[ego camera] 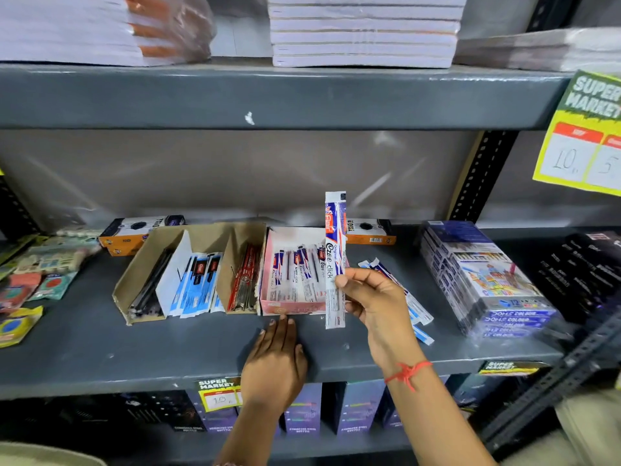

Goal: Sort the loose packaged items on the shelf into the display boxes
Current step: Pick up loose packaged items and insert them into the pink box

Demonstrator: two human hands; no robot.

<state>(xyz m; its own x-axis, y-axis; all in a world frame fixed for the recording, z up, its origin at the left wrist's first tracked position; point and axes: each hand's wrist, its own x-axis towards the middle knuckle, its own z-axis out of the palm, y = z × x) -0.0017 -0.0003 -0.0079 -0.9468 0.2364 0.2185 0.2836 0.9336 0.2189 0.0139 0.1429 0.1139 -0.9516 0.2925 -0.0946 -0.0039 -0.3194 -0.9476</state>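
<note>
My right hand (369, 301) pinches a long white, blue and red pen packet (335, 243) and holds it upright just in front of the pink display box (289, 306). That box holds several matching packets. My left hand (277, 354) rests flat on the shelf, fingertips touching the pink box's front edge, holding nothing. A few loose packets (408, 297) lie on the shelf behind my right hand. Left of the pink box stand brown cardboard display boxes (134, 280) with black pens, blue packets (196, 284) and red pens (243, 280).
A wrapped stack of colour-pencil boxes (487, 280) sits at the right, black boxes (584, 270) beyond it. Orange boxes (134, 233) stand at the back. Eraser packs (37, 277) lie at the left. Yellow price tags (581, 136) hang from the upper shelf (268, 95).
</note>
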